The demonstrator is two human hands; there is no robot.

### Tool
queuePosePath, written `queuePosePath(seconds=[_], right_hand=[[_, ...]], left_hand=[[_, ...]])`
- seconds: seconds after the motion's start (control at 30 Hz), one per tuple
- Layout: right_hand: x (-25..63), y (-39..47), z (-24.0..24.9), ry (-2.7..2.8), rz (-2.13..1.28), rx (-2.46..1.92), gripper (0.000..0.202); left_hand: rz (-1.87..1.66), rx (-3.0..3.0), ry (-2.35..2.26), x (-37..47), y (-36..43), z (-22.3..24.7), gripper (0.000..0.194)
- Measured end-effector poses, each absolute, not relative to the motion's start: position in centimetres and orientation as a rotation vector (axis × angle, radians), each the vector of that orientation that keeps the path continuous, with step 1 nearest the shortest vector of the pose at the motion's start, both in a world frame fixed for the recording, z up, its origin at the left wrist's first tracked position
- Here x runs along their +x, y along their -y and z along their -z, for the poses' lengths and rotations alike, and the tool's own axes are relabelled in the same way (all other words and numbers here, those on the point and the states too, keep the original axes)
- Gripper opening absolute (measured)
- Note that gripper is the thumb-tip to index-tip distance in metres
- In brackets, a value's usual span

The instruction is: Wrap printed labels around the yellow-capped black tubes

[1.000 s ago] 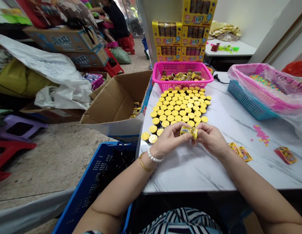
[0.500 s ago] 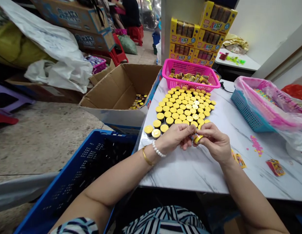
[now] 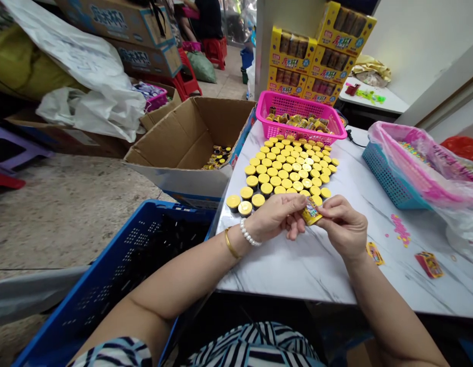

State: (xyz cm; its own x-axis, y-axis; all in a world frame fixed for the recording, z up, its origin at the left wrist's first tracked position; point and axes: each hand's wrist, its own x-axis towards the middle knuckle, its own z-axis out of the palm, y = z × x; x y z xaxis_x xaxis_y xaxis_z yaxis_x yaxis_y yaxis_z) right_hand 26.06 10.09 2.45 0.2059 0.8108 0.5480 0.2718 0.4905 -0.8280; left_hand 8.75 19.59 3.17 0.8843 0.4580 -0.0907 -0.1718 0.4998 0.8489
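Note:
My left hand (image 3: 275, 216) and my right hand (image 3: 344, 225) meet over the white marble table (image 3: 297, 260), just in front of a block of several small bottles with yellow caps (image 3: 290, 168). Between the fingertips of both hands sits a small yellow label sticker (image 3: 311, 213); whether a bottle is still behind it, I cannot tell. A pearl bracelet and a gold bangle circle my left wrist. Behind the bottles stands a pink basket (image 3: 301, 108) holding more small bottles.
An open cardboard box (image 3: 190, 142) with bottles at its bottom stands left of the table, a blue crate (image 3: 122, 275) below it. A blue basket under a pink bag (image 3: 416, 163) is at the right. Loose stickers (image 3: 429, 264) lie on the table. Yellow cartons are stacked behind.
A second ago both hands held a small yellow-capped bottle sideways. Now a flat yellow sticker shows between the fingers, and the hands have dropped slightly toward the table.

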Motion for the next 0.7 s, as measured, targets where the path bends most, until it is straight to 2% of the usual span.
queuePosePath(seconds=[0.27, 0.43, 0.6, 0.7], right_hand=[[25.4, -9.7, -2.9, 1.456, -0.389, -1.138, 0.024], [25.7, -9.8, -2.9, 1.371, -0.455, -1.133, 0.020], [25.4, -9.7, -2.6, 1.401, -0.305, -1.132, 0.023], [24.7, -9.7, -2.4, 1.349, -0.357, -1.121, 0.021]], left_hand=[[-0.401, 0.976, -0.420, 8.9, -19.4, -2.7, 0.061], [-0.370, 0.857, -0.374, 9.1, -19.3, -2.9, 0.055], [-0.349, 0.821, -0.415, 9.4, -19.2, -2.6, 0.059], [-0.375, 0.797, -0.424, 9.5, -19.2, -2.6, 0.062]])
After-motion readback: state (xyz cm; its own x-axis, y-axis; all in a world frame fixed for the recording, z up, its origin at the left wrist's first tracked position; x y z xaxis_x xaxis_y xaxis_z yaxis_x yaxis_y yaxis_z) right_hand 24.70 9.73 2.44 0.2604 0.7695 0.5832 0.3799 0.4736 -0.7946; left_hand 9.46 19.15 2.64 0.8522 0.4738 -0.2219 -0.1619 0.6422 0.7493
